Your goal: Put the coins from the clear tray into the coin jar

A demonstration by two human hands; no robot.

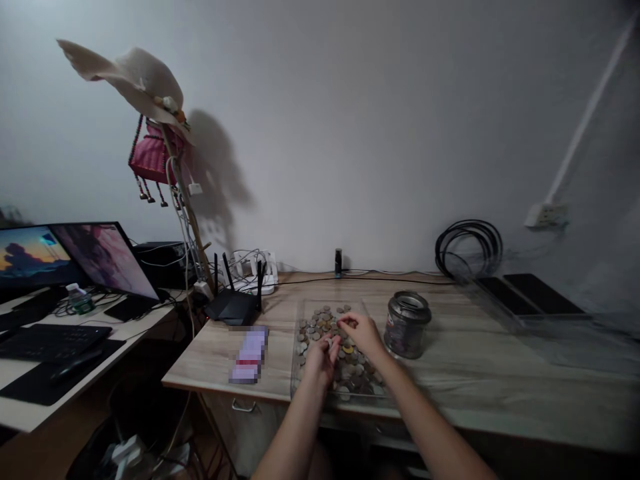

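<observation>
A clear shallow tray (295, 373) on the wooden desk holds a spread of many coins (357, 363), mostly silver-coloured with a few yellowish ones. Over its middle, my left hand (323, 360) is turned palm up with its fingers curled; what lies in them is too small to make out. My right hand (363, 337) reaches in from the right, thumb and fingertips pinched together just above the coins. Whatever the pinch holds is hidden. Close to the right hand stands a round, see-through jar (407, 327) with a grey ring-shaped lid.
Left of the tray lies a blurred-out purple rectangle (249, 355), with a black router (233, 305) behind it. A small dark bottle (339, 263) stands by the wall. Coiled black cable (470, 247) and dark panels (545, 293) are at the right.
</observation>
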